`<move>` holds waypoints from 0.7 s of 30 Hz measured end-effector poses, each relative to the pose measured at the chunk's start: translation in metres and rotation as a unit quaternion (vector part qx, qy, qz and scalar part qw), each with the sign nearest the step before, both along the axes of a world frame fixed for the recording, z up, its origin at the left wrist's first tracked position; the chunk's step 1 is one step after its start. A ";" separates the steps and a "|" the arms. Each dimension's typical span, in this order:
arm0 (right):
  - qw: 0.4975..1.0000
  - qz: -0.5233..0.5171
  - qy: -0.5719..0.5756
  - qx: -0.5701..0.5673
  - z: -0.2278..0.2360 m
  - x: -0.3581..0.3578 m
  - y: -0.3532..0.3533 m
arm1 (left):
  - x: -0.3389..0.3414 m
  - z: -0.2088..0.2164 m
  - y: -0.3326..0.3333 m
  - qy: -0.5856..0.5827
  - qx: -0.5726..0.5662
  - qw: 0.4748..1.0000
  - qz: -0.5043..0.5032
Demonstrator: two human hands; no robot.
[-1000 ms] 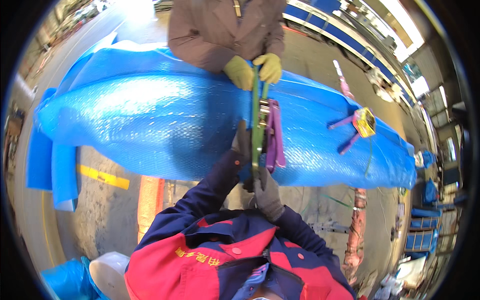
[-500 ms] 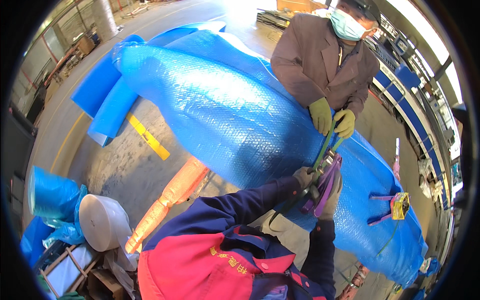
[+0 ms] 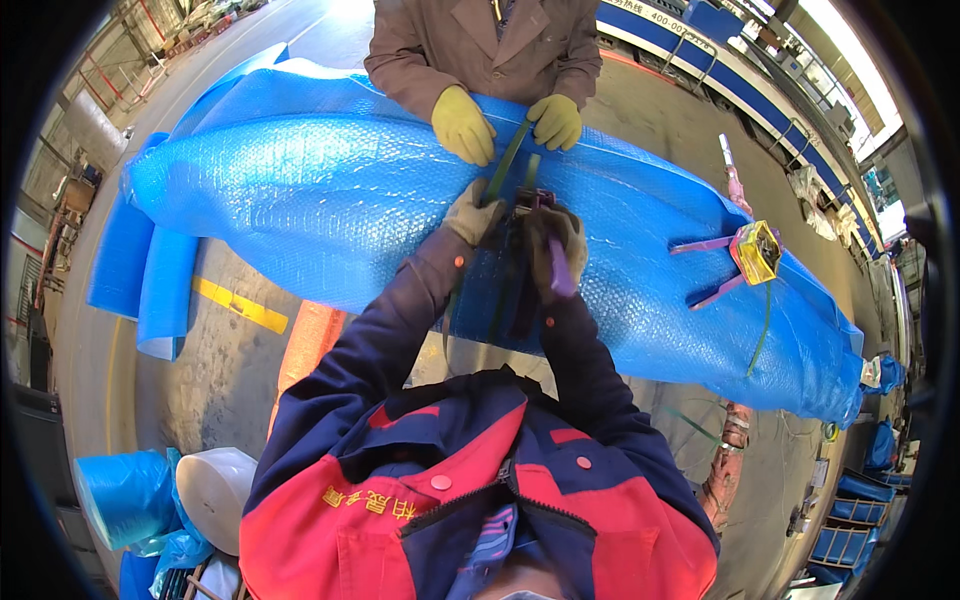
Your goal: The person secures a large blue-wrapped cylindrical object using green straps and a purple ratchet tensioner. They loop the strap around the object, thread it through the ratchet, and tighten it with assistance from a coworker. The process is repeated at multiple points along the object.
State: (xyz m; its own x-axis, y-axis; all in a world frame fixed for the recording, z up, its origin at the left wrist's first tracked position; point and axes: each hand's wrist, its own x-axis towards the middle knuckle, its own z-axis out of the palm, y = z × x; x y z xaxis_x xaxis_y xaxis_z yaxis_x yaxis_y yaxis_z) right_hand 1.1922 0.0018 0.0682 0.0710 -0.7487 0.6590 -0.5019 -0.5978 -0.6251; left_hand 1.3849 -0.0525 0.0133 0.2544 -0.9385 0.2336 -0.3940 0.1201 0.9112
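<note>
A long bundle wrapped in blue bubble film [image 3: 330, 175] lies across in front of me. A green strap [image 3: 513, 160] runs up over it from between my hands. My left hand [image 3: 475, 213], in a greyish glove, is closed on the strap. My right hand [image 3: 562, 243], also gloved, grips a strapping tool with a purple handle [image 3: 563, 268]. The tool's dark metal body [image 3: 533, 200] sits on the strap, partly in shadow and partly hidden by my fingers. Across the bundle, a co-worker's yellow-gloved hands [image 3: 463, 126] rest on the film either side of the strap.
To the right on the bundle lies a yellow item with two purple arms [image 3: 755, 252]. Orange-wrapped supports [image 3: 308, 345] stand under the bundle. Rolls of blue film [image 3: 125, 497] and white film [image 3: 215, 497] are at lower left. The co-worker [image 3: 490, 45] stands opposite.
My view has swung, so the bundle and co-worker appear further left. My left hand has moved up along the strap, apart from the tool. The right hand keeps its grip on the purple handle.
</note>
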 end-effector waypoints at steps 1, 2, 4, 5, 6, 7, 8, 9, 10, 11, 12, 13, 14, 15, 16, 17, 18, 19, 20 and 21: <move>0.998 0.003 -0.042 0.047 -0.001 0.000 -0.008 | -0.002 0.006 -0.009 -0.043 -0.020 0.999 0.013; 0.998 -0.008 -0.028 0.054 -0.003 0.000 -0.013 | -0.005 0.011 -0.015 -0.052 0.008 0.999 0.007; 1.000 -0.017 0.006 0.018 -0.011 0.003 -0.024 | -0.010 0.020 -0.027 -0.070 0.059 0.996 -0.008; 0.995 -0.055 0.063 -0.055 -0.017 0.006 -0.027 | -0.012 0.021 -0.028 -0.074 0.013 0.997 0.001; 0.998 -0.045 0.042 -0.027 -0.023 0.008 -0.030 | -0.013 0.022 -0.031 -0.049 0.061 0.997 -0.003; 0.999 -0.046 0.011 0.002 -0.029 0.010 -0.032 | -0.013 0.022 -0.032 -0.020 0.096 0.995 -0.002; 0.997 -0.047 -0.004 0.054 -0.035 0.012 -0.034 | -0.012 0.021 -0.033 0.012 0.130 0.991 0.001; 0.998 -0.024 -0.022 0.063 -0.039 0.013 -0.037 | -0.010 0.021 -0.034 -0.010 0.108 0.994 0.022; 0.998 -0.029 -0.026 0.047 -0.042 0.014 -0.042 | -0.009 0.020 -0.036 -0.018 0.042 0.998 0.041; 0.998 -0.030 -0.014 0.054 -0.042 0.015 -0.049 | -0.006 0.021 -0.040 -0.025 -0.026 0.997 0.061; 0.997 -0.040 -0.007 0.058 -0.041 0.016 -0.056 | -0.004 0.021 -0.044 -0.022 -0.054 0.996 0.068; 0.988 -0.081 0.087 0.097 -0.036 0.019 -0.067 | -0.001 0.021 -0.049 -0.055 -0.078 0.994 0.051; 0.987 -0.073 0.066 0.127 -0.031 0.021 -0.078 | 0.000 0.022 -0.053 -0.068 -0.064 0.995 0.033; 0.978 -0.076 0.047 0.187 -0.024 0.024 -0.091 | 0.001 0.021 -0.057 -0.081 -0.051 0.995 0.014; 0.967 -0.076 0.022 0.241 -0.018 0.027 -0.102 | 0.002 0.021 -0.060 -0.092 -0.078 0.993 0.005; 0.962 -0.098 0.029 0.255 -0.013 0.031 -0.111 | 0.001 0.019 -0.060 -0.012 -0.034 0.998 -0.046; 0.949 -0.096 0.025 0.298 -0.008 0.032 -0.119 | 0.002 0.017 -0.060 -0.001 -0.014 0.999 -0.043; 0.941 -0.087 0.013 0.326 -0.006 0.035 -0.123 | 0.001 0.015 -0.056 0.008 -0.015 0.999 -0.050; 0.935 -0.083 -0.002 0.346 -0.003 0.036 -0.127 | 0.002 0.013 -0.052 0.014 0.007 0.999 -0.051; 0.931 -0.114 -0.007 0.347 -0.004 0.038 -0.127 | 0.001 0.010 -0.047 -0.013 -0.017 0.999 -0.025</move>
